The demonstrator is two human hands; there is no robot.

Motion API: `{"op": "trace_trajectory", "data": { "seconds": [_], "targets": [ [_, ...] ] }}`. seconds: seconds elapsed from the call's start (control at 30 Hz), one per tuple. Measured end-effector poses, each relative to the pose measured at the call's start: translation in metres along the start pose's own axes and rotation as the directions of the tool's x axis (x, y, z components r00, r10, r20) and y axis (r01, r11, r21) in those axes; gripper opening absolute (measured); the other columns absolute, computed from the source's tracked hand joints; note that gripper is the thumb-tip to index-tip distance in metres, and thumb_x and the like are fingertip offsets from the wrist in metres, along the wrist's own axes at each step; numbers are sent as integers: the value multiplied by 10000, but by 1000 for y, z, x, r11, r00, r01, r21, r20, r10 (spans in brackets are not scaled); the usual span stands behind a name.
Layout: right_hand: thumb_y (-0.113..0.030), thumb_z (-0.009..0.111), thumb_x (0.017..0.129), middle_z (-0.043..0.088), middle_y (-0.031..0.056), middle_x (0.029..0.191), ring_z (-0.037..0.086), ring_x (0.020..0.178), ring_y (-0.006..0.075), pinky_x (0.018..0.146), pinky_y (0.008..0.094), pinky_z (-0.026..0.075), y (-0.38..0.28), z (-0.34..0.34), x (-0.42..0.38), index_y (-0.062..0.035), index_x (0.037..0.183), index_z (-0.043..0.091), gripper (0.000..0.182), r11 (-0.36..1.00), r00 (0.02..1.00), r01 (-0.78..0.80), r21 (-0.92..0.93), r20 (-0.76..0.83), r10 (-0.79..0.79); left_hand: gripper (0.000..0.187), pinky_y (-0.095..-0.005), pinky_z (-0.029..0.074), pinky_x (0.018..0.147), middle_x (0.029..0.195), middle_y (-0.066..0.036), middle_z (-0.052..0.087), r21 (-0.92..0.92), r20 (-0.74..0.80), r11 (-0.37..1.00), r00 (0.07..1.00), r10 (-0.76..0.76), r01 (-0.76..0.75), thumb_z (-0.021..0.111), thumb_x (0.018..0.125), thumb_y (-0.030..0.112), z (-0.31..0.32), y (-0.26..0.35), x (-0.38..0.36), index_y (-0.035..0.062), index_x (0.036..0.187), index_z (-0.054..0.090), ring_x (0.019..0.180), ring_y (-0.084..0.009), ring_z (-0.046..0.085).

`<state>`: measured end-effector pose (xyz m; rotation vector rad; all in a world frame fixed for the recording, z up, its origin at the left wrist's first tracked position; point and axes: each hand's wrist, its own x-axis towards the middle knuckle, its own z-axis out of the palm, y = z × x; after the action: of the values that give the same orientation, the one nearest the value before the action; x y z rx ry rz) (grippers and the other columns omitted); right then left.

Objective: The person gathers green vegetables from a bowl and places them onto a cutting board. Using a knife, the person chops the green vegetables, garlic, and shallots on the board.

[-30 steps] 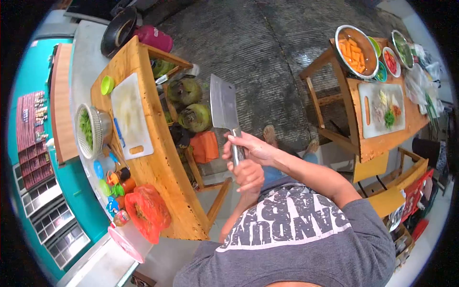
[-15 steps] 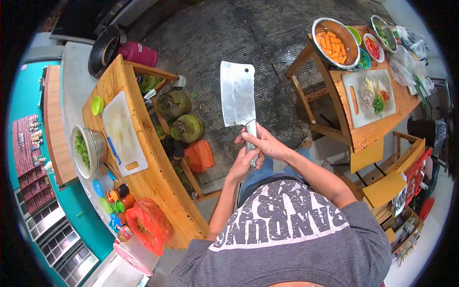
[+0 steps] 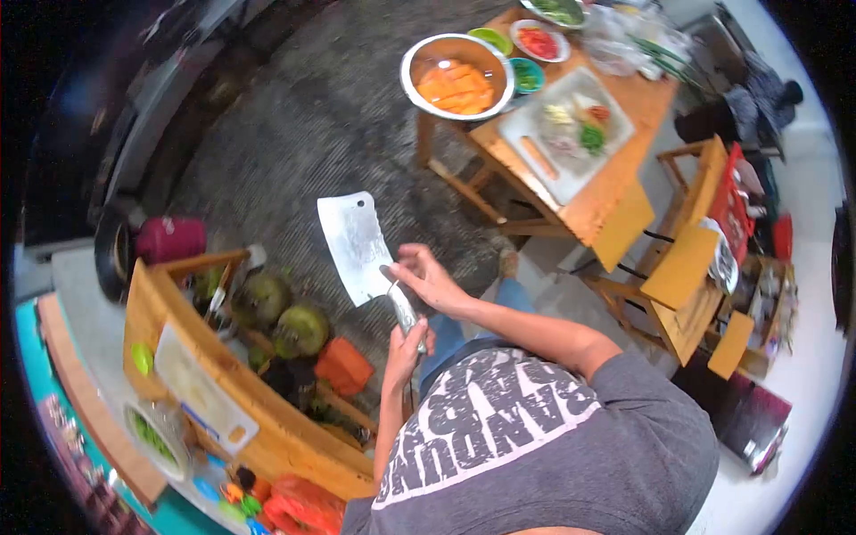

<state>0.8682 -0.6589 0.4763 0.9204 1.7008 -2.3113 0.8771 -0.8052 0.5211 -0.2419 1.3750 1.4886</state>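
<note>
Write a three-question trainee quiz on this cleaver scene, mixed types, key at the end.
1. Short answer: which hand holds the cleaver nearest the butt of its handle?
2. True or false: the cleaver lies flat on a cutting board.
3. Multiple choice: what are the orange pieces in?
A) a red plastic bag
B) a metal bowl
C) a green cup

Key:
1. The left hand
2. False
3. B
</note>
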Motion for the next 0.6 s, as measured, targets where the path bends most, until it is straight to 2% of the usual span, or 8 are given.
{"op": "trace_trajectory", "data": {
  "seconds": [0.07, 0.27, 0.3, 0.4, 0.43, 0.47, 0.53, 0.6],
  "targets": [
    [-442, 559, 972, 569, 58, 1084, 593, 881, 137, 730, 294, 525, -10, -19, -3, -61, 1313, 423, 529, 871, 920, -377, 316, 240, 311, 279, -265, 401, 519, 635, -22, 549, 75, 43, 997, 999, -32, 29, 548, 970, 299, 10, 5, 5, 56, 832, 549, 547, -113, 518],
    [-337, 493, 1019, 575, 0, 1074, 587, 822, 71, 542, 234, 522, -42, -47, -20, -120, 1264, 450, 330, 872, 995, -37, 488, -62, 77, 322, -283, 438, 567, 636, -16, 577, 296, 331, 952, 943, -27, -77, 543, 979, 278, 33, -1, 36, 38, 765, 555, 591, -111, 561],
    [-301, 524, 1007, 601, -25, 992, 588, 782, 62, 523, 227, 493, -58, -53, -27, -146, 1262, 439, 311, 851, 993, -18, 525, -92, 78, 321, -302, 459, 594, 669, -38, 590, 302, 376, 950, 926, -41, -81, 612, 940, 303, 37, 0, 44, 28, 790, 540, 632, -119, 578],
    [-301, 545, 996, 579, -28, 1078, 529, 862, 36, 495, 189, 451, -74, -106, -30, -136, 1352, 411, 414, 855, 966, 81, 512, -250, 58, 374, -301, 483, 708, 840, -50, 617, 563, 438, 766, 898, 43, -311, 683, 899, 300, 83, 21, 66, -4, 1090, 582, 778, -117, 588],
    [-300, 550, 993, 587, -12, 1094, 536, 916, 64, 555, 231, 485, -78, -143, -28, -136, 1366, 413, 430, 880, 937, 95, 464, -340, 78, 506, -313, 486, 785, 928, -61, 628, 660, 433, 715, 895, -109, -232, 739, 850, 299, 106, 33, 80, -7, 1207, 551, 857, -112, 593],
    [-299, 555, 990, 595, 5, 1110, 544, 970, 91, 616, 274, 518, -83, -184, -23, -136, 1381, 415, 446, 906, 900, 103, 410, -427, 91, 479, -314, 492, 788, 945, -51, 636, 528, 470, 820, 880, -66, -220, 732, 857, 256, 127, 38, 93, 4, 1218, 544, 867, -106, 596],
    [-315, 560, 986, 597, 54, 1182, 551, 1076, 174, 782, 344, 523, -105, -266, -14, -109, 1379, 441, 460, 978, 792, 209, -8, -586, -173, 440, -312, 496, 786, 954, -42, 639, 503, 328, 844, 945, 10, -184, 719, 867, 228, 152, 19, 126, 16, 1215, 553, 878, -109, 598],
    [-272, 602, 963, 631, 103, 1171, 576, 1094, 232, 872, 369, 492, -91, -318, -11, -73, 1264, 554, 364, 866, 648, 8, -500, -657, -386, 416, -298, 510, 746, 911, -79, 668, 529, -14, 833, 979, 202, -164, 722, 868, 224, 120, -8, 123, 21, 1196, 567, 836, -139, 629]
  ]
}}
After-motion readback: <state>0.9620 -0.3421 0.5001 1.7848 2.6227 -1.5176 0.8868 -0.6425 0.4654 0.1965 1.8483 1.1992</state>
